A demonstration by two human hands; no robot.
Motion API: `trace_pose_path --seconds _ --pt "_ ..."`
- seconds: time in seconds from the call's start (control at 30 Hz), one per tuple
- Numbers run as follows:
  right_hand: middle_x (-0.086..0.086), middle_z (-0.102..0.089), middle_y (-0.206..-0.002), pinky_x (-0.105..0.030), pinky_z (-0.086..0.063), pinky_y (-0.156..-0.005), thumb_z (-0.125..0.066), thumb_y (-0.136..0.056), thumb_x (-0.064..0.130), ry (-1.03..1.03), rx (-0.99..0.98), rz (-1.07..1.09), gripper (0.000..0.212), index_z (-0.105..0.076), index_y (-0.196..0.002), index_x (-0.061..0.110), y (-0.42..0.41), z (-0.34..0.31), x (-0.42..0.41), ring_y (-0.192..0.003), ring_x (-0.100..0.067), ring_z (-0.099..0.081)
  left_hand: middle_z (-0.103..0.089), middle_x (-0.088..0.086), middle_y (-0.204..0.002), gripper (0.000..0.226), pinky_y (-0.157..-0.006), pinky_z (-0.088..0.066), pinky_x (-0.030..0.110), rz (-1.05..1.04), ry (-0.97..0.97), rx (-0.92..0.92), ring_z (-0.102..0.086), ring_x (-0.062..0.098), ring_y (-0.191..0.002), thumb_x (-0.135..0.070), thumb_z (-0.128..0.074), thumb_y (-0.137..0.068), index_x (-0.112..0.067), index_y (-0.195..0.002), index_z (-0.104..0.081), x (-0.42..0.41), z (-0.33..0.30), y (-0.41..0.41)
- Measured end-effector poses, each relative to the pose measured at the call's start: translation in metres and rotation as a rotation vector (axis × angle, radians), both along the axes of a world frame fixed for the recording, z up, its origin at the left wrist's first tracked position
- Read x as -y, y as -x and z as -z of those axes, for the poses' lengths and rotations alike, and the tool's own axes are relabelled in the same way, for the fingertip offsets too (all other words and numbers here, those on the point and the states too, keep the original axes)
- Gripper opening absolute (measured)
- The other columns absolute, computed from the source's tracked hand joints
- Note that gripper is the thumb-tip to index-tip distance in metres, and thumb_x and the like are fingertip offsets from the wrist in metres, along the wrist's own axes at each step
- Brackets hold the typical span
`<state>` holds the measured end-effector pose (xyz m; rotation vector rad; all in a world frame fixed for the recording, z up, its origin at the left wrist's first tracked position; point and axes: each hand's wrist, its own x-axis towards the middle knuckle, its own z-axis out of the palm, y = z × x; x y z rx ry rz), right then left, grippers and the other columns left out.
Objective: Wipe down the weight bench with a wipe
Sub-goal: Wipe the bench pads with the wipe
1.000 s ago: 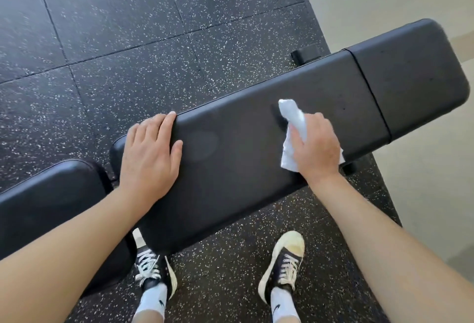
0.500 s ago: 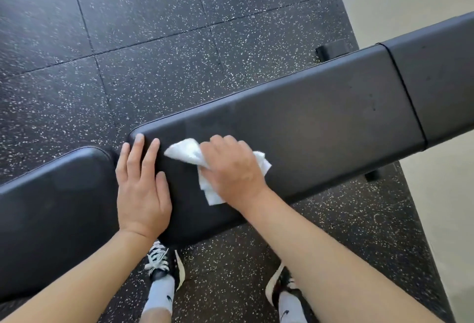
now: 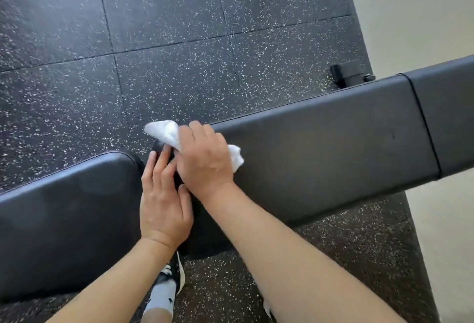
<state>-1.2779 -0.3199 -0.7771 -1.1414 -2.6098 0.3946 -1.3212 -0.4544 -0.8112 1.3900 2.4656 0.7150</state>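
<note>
Floor (image 3: 166,71): Black rubber tiles with white flecks filled most of the view; a pale, plain floor strip (image 3: 415,12) ran along the right edge.
Weight bench (image 3: 320,148): A black padded bench lay diagonally across the frame, from lower left to upper right. It comprised a long back pad, a shorter end section (image 3: 451,112) beyond a seam at the right, and a separate seat pad (image 3: 64,215) at the left.
Frame foot (image 3: 346,75): A black bracket of the bench frame showed on the rubber floor, just behind the back pad near the seam.
Right hand (image 3: 205,161): It lay palm down on the left end of the back pad, fingers curled over the wipe and pressing it to the upholstery.
Left hand (image 3: 164,202): It rested flat at the gap between seat pad and back pad, fingers straight, holding nothing. Its fingertips lay just beside the right hand.
Wipe (image 3: 164,131): White and crumpled, it was gripped under the right hand at the far left corner of the back pad. One end stuck out past the pad's edge; a smaller part showed on the hand's right side.
Shoe (image 3: 174,274): A black shoe with white laces and a white sock (image 3: 160,299) stood on the floor below the bench, near the left forearm.
</note>
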Motion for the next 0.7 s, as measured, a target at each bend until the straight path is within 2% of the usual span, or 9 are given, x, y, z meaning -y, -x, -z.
trace_pose_path --seconds 0.07,0.17,0.23,0.33,0.4,0.47,0.53,0.6,0.7 --pt "-0.006 -0.057 -0.084 -0.04 -0.041 -0.061 -0.071 -0.086 0.02 0.015 -0.053 -0.109 0.013 -0.061 -0.086 0.012 0.0 0.0 -0.001 -0.074 -0.028 -0.053 -0.032 0.016 -0.166 0.053 -0.13 -0.017 0.05 -0.002 -0.027 0.011 -0.019 0.041 -0.158 -0.015 -0.042 -0.097 0.001 -0.148 -0.045 0.001 0.001 0.0" --pt "-0.009 -0.058 -0.082 -0.044 -0.044 -0.061 -0.071 -0.086 0.022 -0.065 0.018 -0.224 0.014 -0.065 -0.088 0.01 -0.046 0.002 -0.041 -0.073 -0.032 -0.056 -0.033 0.015 -0.167 0.053 -0.129 -0.019 0.05 -0.001 -0.026 0.011 -0.019 0.041 -0.158 -0.015 -0.042 -0.096 0.001 -0.146 -0.047 0.002 0.002 0.001" --pt "-0.014 -0.059 -0.084 -0.046 -0.045 -0.064 -0.064 -0.092 0.024 -0.089 0.043 -0.058 0.019 -0.065 -0.09 0.005 -0.086 0.007 -0.091 -0.077 -0.037 -0.058 -0.031 0.011 -0.168 0.053 -0.129 -0.019 0.047 -0.006 -0.022 0.019 -0.019 0.039 -0.158 -0.015 -0.042 -0.097 0.0 -0.147 -0.047 0.003 0.003 0.001" --pt "-0.018 -0.06 -0.1 -0.046 -0.043 -0.076 -0.051 -0.099 0.031 -0.031 0.073 0.302 0.031 -0.061 -0.102 0.002 -0.135 0.006 -0.157 -0.092 -0.04 -0.056 -0.029 0.008 -0.17 0.054 -0.129 -0.02 0.047 0.002 -0.035 0.029 -0.018 0.038 -0.158 -0.016 -0.043 -0.097 -0.002 -0.148 -0.046 0.003 0.004 0.001" --pt "-0.017 -0.059 -0.105 -0.046 -0.041 -0.079 -0.049 -0.099 0.029 -0.038 0.088 0.468 0.029 -0.058 -0.104 0.002 -0.135 0.008 -0.166 -0.098 -0.04 -0.055 -0.029 0.008 -0.17 0.054 -0.128 -0.022 0.05 0.0 -0.022 0.036 -0.017 0.038 -0.159 -0.016 -0.043 -0.096 -0.002 -0.149 -0.046 0.004 0.004 0.002" --pt "-0.017 -0.06 -0.105 -0.047 -0.041 -0.079 -0.052 -0.096 0.026 -0.028 0.125 0.549 0.025 -0.058 -0.102 0.003 -0.11 0.009 -0.149 -0.098 -0.039 -0.055 -0.029 0.007 -0.17 0.054 -0.127 -0.024 0.053 -0.01 -0.011 0.041 -0.017 0.038 -0.159 -0.016 -0.043 -0.096 -0.003 -0.149 -0.046 0.004 0.003 0.002" --pt "-0.018 -0.06 -0.096 -0.048 -0.043 -0.071 -0.058 -0.091 0.021 -0.04 0.155 0.424 0.018 -0.061 -0.095 0.004 -0.07 0.008 -0.112 -0.088 -0.039 -0.057 -0.029 0.008 -0.17 0.054 -0.126 -0.025 0.054 -0.007 -0.006 0.04 -0.017 0.038 -0.159 -0.016 -0.043 -0.097 -0.003 -0.149 -0.046 0.003 0.002 0.001" --pt "-0.014 -0.058 -0.084 -0.046 -0.042 -0.063 -0.061 -0.086 0.022 -0.036 0.098 0.182 0.015 -0.061 -0.087 0.007 -0.03 0.008 -0.065 -0.075 -0.034 -0.054 -0.029 0.009 -0.17 0.054 -0.126 -0.024 0.055 0.003 -0.001 0.037 -0.018 0.039 -0.159 -0.016 -0.043 -0.096 -0.002 -0.149 -0.046 0.003 0.001 0.001" --pt "-0.008 -0.057 -0.085 -0.041 -0.039 -0.064 -0.06 -0.088 0.028 -0.009 0.002 -0.023 0.017 -0.06 -0.087 0.011 0.009 0.006 -0.021 -0.076 -0.029 -0.051 -0.031 0.013 -0.168 0.055 -0.127 -0.023 0.056 0.011 0.0 0.038 -0.019 0.041 -0.158 -0.017 -0.042 -0.097 -0.001 -0.149 -0.046 0.004 0.001 0.003"
